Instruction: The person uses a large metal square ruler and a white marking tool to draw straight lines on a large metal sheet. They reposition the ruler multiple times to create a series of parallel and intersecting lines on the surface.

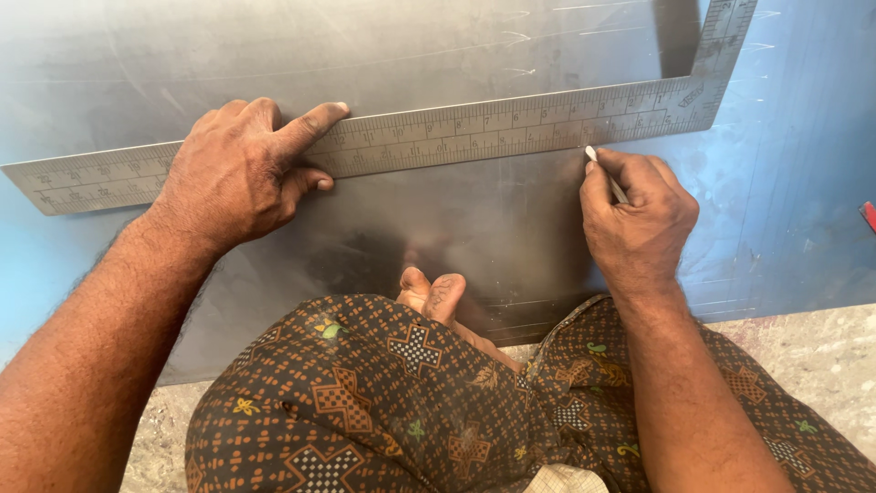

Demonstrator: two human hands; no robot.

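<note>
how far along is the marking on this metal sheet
Done: the steel square lies flat on the metal sheet, pinned by the left hand. In hand: the right hand sets a scriber tip at the square's lower edge. Left: no fresh line shows along that edge yet.

A long metal square lies across a metal sheet, barring the way from near side to far side. Below the square, bare sheet lies open between the two hands, narrowed near the body by toes. Above the square, the sheet is open.
</note>
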